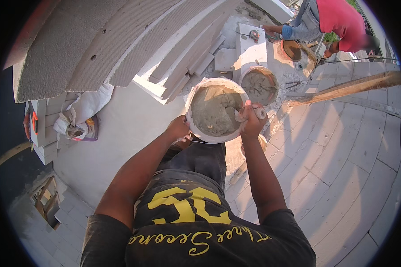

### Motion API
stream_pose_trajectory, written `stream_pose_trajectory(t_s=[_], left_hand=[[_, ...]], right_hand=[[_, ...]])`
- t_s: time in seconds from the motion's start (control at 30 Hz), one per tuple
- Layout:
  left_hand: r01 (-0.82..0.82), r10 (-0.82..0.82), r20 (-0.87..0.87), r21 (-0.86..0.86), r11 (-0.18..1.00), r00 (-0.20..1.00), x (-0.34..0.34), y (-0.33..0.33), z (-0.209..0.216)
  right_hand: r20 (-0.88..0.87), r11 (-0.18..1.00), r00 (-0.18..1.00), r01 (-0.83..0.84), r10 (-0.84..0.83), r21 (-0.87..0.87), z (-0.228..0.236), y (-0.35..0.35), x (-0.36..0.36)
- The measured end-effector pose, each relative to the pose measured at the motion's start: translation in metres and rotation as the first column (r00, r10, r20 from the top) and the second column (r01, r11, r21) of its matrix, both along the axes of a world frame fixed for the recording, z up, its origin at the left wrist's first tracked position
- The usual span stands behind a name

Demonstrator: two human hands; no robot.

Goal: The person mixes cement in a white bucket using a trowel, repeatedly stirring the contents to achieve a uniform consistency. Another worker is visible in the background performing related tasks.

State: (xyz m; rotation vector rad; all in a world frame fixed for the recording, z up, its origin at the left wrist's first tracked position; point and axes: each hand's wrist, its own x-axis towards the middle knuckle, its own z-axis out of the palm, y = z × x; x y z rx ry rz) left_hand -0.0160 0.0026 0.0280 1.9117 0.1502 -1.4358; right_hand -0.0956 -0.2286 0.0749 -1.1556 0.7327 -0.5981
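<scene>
Watching from my end, head view only. Bucket in front of the body, between the two hands, mouth up, well loaded with grey mortar. Left hand closed on its near-left edge, wire handle just beside. Right hand wrapped round the trowel, blade end in the mortar; same hand lies against the right rim. Cannot tell whether anything bears the bucket from below.

Risks, as I judge them. Right hand has two jobs: if it carries part of the weight, the trowel keeps it from a full hold and that rim could slip, tipping the load rightward. Smeared rim would make a slip likelier. Trowel butt sticks outward; a knock there could lever the blade up and fling mortar. Second bucket is just beyond, easy to bump if this one swings forward. Wooden beam slopes off at right; co-worker bends well apart, likely clear of any splash.
</scene>
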Motion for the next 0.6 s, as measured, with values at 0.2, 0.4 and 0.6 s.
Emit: stream_pose_trajectory(t_s=[0.2, 0.4, 0.6], left_hand=[[-0.016, 0.014, -0.068, -0.017, 1.0, 0.998, 0.004, -0.005, 0.009], [0.017, -0.016, -0.064, 0.026, 1.0, 0.998, 0.006, -0.008, 0.014], [-0.048, 0.049, -0.064, 0.015, 0.999, 0.997, 0.002, -0.005, 0.002]], right_hand=[[-0.069, 0.879, 0.901, 0.434, -0.429, 0.196, -0.016, 0.028, -0.003], [-0.194, 0.617, 0.783, 0.594, -0.591, 0.517, -0.008, 0.002, -0.006], [-0.139, 0.6, 0.76, 0.598, -0.635, 0.532, 0.039, -0.015, 0.003]])
